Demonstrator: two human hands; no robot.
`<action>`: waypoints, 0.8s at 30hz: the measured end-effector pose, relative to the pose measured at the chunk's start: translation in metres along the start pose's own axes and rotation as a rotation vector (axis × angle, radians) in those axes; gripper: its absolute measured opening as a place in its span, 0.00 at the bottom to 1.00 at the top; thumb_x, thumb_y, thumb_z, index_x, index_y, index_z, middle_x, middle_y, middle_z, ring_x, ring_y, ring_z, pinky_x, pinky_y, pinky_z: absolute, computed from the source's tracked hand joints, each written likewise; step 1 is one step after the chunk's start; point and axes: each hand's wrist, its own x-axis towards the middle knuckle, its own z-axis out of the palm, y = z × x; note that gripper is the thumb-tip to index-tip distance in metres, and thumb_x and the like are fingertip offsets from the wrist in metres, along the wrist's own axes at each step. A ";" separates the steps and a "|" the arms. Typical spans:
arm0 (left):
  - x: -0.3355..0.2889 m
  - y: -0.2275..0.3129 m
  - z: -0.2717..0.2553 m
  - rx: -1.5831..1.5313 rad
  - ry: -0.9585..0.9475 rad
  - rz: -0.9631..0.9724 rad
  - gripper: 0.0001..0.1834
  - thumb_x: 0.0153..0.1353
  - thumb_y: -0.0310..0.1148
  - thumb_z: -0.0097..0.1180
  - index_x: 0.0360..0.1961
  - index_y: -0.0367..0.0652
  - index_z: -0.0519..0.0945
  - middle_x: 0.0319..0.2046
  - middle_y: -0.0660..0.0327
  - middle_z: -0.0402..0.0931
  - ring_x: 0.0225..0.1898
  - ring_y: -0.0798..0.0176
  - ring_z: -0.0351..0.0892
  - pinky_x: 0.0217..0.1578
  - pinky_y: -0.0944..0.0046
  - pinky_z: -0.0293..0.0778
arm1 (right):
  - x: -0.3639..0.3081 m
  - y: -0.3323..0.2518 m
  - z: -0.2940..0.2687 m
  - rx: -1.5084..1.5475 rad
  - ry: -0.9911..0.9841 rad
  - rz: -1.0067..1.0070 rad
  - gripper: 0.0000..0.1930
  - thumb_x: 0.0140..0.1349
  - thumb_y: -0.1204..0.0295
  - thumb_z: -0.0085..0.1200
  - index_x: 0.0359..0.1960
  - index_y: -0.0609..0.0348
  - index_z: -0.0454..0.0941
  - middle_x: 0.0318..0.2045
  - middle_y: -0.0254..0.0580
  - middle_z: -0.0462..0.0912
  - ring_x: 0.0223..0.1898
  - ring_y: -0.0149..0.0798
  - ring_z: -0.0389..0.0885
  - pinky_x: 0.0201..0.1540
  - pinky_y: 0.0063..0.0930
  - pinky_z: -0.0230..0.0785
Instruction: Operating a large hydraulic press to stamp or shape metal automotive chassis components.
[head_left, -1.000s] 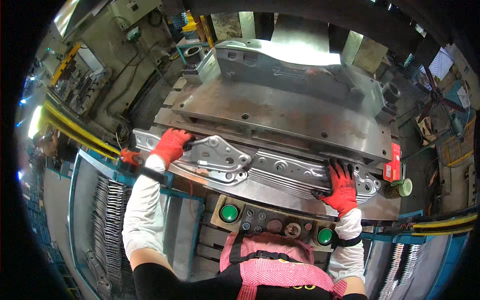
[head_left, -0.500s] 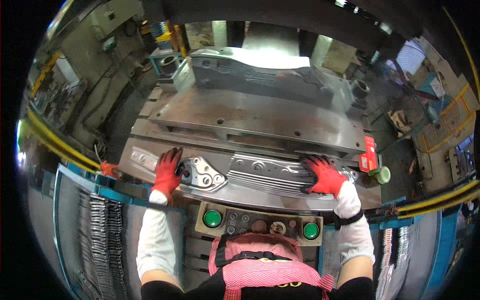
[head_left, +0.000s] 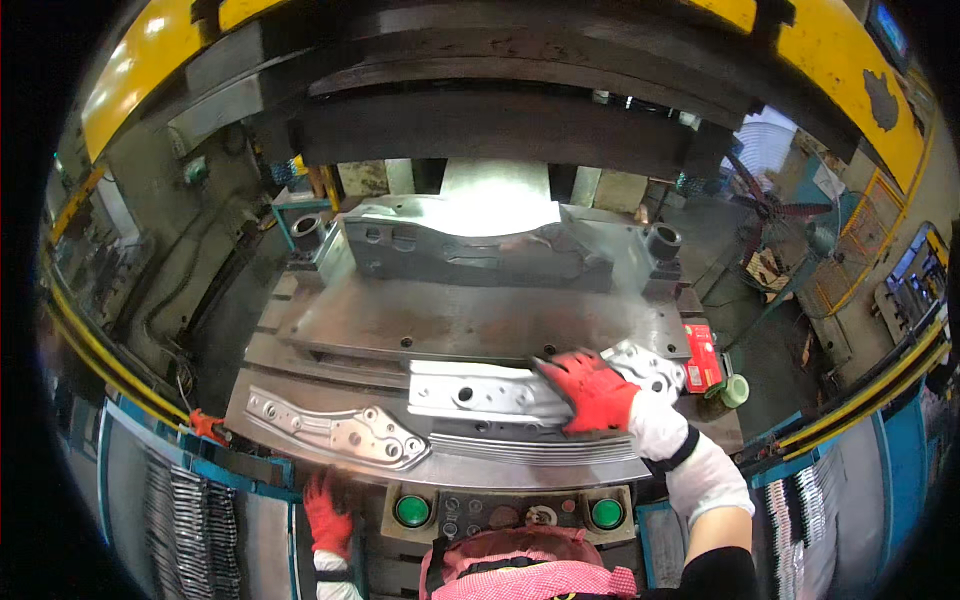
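My right hand (head_left: 590,392), in a red glove with dark fingertips, grips a long stamped metal part (head_left: 490,392) with holes. It holds the part tilted above a pile of thin ridged metal parts (head_left: 540,453) on the near side of the press bed. Left of that pile lies another stamped part (head_left: 345,434), with a broad holed end, flat on the bed and untouched. My left hand (head_left: 328,515), gloved alike, is below the bed's front edge, left of the control box. Its blurred fingers reach forward, apart, with nothing visible in them.
A steel die block (head_left: 480,255) stands behind, under the dark press ram (head_left: 500,125). The control box (head_left: 480,511) has two green buttons. A red box (head_left: 703,358) and green cup (head_left: 735,390) sit right. Racks of metal parts (head_left: 190,515) flank me.
My left hand has left the stamped part and drawn back below the bed edge. My right hand has moved left, lifting a part off the pile. The view has shifted, showing the ram.
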 end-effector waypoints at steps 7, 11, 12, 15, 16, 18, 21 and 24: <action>0.008 0.003 0.016 -0.079 0.044 0.062 0.33 0.49 0.35 0.56 0.59 0.48 0.63 0.57 0.46 0.59 0.59 0.41 0.55 0.60 0.47 0.50 | 0.133 0.048 -0.019 -0.413 0.388 0.108 0.50 0.34 0.57 0.64 0.62 0.53 0.52 0.53 0.52 0.61 0.58 0.53 0.55 0.63 0.51 0.39; -0.020 -0.035 0.036 -0.019 0.080 -0.012 0.32 0.48 0.38 0.58 0.56 0.42 0.66 0.54 0.43 0.62 0.55 0.39 0.60 0.56 0.47 0.58 | 0.193 0.060 -0.013 -0.514 0.502 0.121 0.51 0.35 0.53 0.64 0.64 0.51 0.50 0.56 0.47 0.60 0.59 0.48 0.56 0.64 0.48 0.37; -0.019 -0.029 0.033 -0.046 0.049 0.007 0.30 0.52 0.39 0.54 0.57 0.43 0.65 0.57 0.46 0.59 0.57 0.42 0.60 0.56 0.49 0.58 | 0.199 0.066 -0.010 -0.536 0.478 0.148 0.52 0.35 0.54 0.64 0.64 0.51 0.50 0.56 0.45 0.60 0.59 0.46 0.56 0.65 0.49 0.35; -0.031 -0.009 0.013 -0.049 -0.063 0.000 0.26 0.60 0.40 0.47 0.60 0.47 0.62 0.62 0.51 0.55 0.59 0.48 0.59 0.55 0.52 0.59 | 0.215 0.088 0.009 -0.644 0.567 0.106 0.52 0.34 0.54 0.65 0.64 0.51 0.49 0.56 0.44 0.60 0.59 0.46 0.56 0.65 0.51 0.33; -0.036 -0.008 0.014 0.000 -0.103 -0.053 0.27 0.59 0.41 0.48 0.59 0.47 0.63 0.61 0.51 0.56 0.58 0.47 0.60 0.55 0.51 0.60 | 0.217 0.085 0.011 -0.611 0.493 0.126 0.53 0.34 0.54 0.65 0.64 0.51 0.48 0.57 0.42 0.59 0.59 0.46 0.55 0.65 0.52 0.32; -0.042 -0.008 0.024 0.008 -0.153 -0.113 0.27 0.58 0.41 0.49 0.59 0.48 0.63 0.60 0.51 0.58 0.57 0.46 0.61 0.54 0.51 0.61 | 0.222 0.084 0.011 -0.549 0.481 0.119 0.54 0.34 0.58 0.65 0.64 0.52 0.46 0.57 0.44 0.59 0.59 0.48 0.55 0.65 0.54 0.31; -0.060 -0.046 0.072 0.055 -0.174 -0.082 0.27 0.58 0.41 0.50 0.59 0.48 0.64 0.57 0.49 0.61 0.56 0.46 0.62 0.52 0.51 0.63 | 0.223 0.075 0.008 -0.512 0.416 0.129 0.54 0.35 0.59 0.65 0.65 0.52 0.44 0.59 0.46 0.56 0.61 0.51 0.52 0.64 0.59 0.29; -0.068 -0.073 0.115 0.076 -0.251 -0.077 0.26 0.59 0.43 0.48 0.57 0.47 0.66 0.54 0.46 0.66 0.55 0.43 0.64 0.52 0.48 0.63 | 0.217 0.077 0.003 -0.583 0.389 0.199 0.57 0.31 0.54 0.67 0.65 0.49 0.45 0.62 0.47 0.53 0.64 0.53 0.47 0.64 0.61 0.25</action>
